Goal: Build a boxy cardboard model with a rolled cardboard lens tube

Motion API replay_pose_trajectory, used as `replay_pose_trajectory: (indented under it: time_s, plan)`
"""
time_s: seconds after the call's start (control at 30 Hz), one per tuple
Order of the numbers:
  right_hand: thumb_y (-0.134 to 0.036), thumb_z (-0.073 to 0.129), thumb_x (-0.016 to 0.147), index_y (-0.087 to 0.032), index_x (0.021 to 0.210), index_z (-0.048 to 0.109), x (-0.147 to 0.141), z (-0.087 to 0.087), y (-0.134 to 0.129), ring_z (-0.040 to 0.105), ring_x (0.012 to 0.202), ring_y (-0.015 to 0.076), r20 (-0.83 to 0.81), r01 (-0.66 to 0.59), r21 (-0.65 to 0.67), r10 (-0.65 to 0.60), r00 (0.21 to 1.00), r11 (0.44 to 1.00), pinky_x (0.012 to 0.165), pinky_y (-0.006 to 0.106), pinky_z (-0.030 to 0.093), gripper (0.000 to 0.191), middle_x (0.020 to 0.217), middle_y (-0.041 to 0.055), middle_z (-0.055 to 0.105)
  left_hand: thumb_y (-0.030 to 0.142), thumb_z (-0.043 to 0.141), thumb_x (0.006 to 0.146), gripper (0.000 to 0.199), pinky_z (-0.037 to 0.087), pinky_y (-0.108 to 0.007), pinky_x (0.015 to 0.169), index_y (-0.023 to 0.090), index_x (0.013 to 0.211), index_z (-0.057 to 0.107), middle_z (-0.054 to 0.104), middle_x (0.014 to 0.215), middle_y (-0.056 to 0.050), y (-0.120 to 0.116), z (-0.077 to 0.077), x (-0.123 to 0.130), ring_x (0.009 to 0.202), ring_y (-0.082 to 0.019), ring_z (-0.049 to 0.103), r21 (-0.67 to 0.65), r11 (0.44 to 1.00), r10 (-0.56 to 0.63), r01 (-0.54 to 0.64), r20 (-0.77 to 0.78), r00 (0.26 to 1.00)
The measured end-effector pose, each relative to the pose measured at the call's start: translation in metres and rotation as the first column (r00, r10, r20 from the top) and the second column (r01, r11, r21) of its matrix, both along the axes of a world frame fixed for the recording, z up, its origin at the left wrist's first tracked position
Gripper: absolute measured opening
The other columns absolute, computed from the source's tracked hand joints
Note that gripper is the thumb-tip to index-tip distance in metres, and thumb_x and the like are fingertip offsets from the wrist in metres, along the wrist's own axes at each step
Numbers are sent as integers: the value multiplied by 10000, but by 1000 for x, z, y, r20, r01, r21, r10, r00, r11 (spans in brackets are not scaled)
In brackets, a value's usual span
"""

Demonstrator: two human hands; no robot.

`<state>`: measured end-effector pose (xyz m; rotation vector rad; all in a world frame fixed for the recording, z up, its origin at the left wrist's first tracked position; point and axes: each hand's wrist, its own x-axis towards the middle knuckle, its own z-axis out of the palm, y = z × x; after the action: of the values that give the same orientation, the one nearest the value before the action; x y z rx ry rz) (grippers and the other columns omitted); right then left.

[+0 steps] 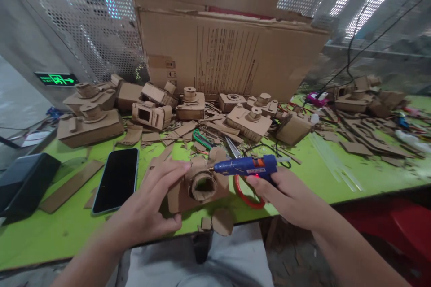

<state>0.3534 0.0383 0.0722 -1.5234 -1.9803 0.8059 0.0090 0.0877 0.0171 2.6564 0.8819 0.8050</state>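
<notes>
A blue hot glue gun (240,166) is in my right hand (286,195), its fingers closed round the handle and its nozzle pointing left. The tip meets the top of a cardboard camera model (182,197), near its round lens tube (204,187). My left hand (155,202) grips the model's left side, fingers over the top and thumb low in front. Scissors with red handles (249,197) lie partly hidden under the glue gun. A green box cutter (202,139) rests just behind the model. Small cardboard pieces, one a disc (222,221), sit at the table's front edge.
Several finished-looking cardboard cameras (90,125) line the back of the green table (289,193) before a large cardboard box (229,54). A phone (116,181) lies at left beside a cardboard strip (72,186). Clear glue sticks (336,166) and scraps (362,132) lie at right.
</notes>
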Motion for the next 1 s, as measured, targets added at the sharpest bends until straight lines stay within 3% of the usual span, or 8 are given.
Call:
replay_pose_trajectory:
  time_s: [0.13,0.3,0.47,0.7,0.87,1.0]
  plan:
    - [-600,454,1143,-231,689,462,6,8,-2,427,592,138,-35,-77,36,79,996,996,554,282,333,585,642,-36,434,47,670,884,910,414,-537,1333,226,1710,332,558,1630,-161,-1,1,2,1575,-323,480,92,993,-74,72,20,997]
    - [-519,488,1162,-219,722,536,8,17,-1,430,572,121,0,-139,111,139,990,984,538,266,337,535,637,-41,471,140,715,987,820,428,-467,1318,168,1713,335,561,1610,-191,-1,-1,1,1561,-297,481,145,982,-124,118,31,992]
    - [-501,521,1155,-219,699,522,7,23,3,396,544,115,58,-139,171,131,990,975,507,264,305,536,608,-50,427,269,779,1016,781,447,-478,1302,159,1684,390,567,1569,-217,-3,0,1,1540,-311,510,191,975,-122,110,50,991]
    - [-546,558,1128,-221,646,491,7,32,6,400,518,117,156,-107,227,72,985,968,489,269,286,586,569,-50,397,178,739,992,685,445,-468,1302,134,1614,455,626,1509,-211,-4,1,4,1514,-286,543,238,963,-147,125,77,986]
    - [-558,572,1117,-223,673,526,4,37,6,348,527,113,76,-105,131,96,992,986,465,256,270,558,608,-59,342,130,738,952,703,414,-456,1315,130,1601,467,673,1501,-194,-4,0,4,1506,-282,549,234,959,-179,161,60,982]
    - [-585,614,1084,-220,677,569,3,41,7,354,501,111,126,-81,100,68,990,992,451,257,269,548,593,-66,318,161,755,945,734,408,-449,1321,129,1614,456,665,1526,-191,-5,0,3,1523,-292,532,235,958,-178,162,47,983]
